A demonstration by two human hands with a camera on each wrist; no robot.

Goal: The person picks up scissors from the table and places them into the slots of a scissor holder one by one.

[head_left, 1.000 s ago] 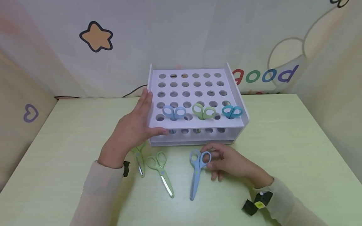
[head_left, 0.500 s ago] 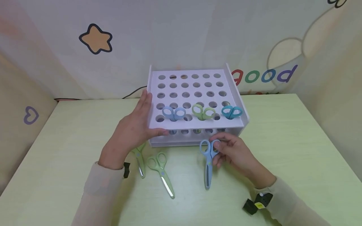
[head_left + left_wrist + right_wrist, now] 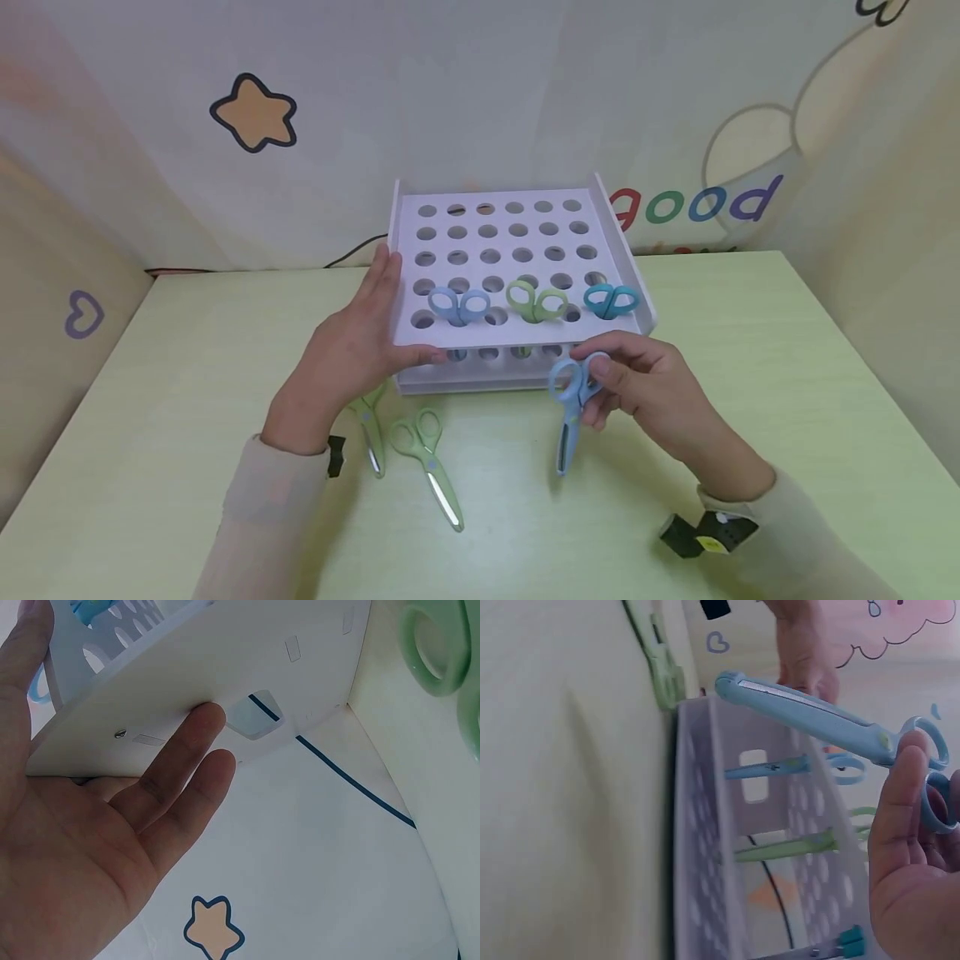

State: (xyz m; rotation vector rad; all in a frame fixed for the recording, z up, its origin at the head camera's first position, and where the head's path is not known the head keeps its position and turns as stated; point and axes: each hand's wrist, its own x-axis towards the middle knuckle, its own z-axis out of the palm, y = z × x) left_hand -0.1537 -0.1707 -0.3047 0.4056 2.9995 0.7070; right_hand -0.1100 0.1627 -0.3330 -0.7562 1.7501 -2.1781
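My right hand pinches light-blue scissors by the handle loops, blades down, in front of the rack. In the right wrist view the blades of these scissors are closed together. The white two-tier rack has rows of round holes. Blue scissors, green scissors and teal scissors stand in its front row, handles up. My left hand rests against the rack's left side, fingers extended along the panel, thumb on the front edge. The left wrist view shows its fingertips at the side panel.
Two green scissors lie on the table: one pair in front of the rack, the other pair partly hidden by my left wrist. A printed curtain hangs behind the table. A thin cable runs behind the rack.
The right hand has taken hold of the light-blue scissors by the loops, lifted them off the table and carried them right and toward the rack. The left hand has stayed on the rack.
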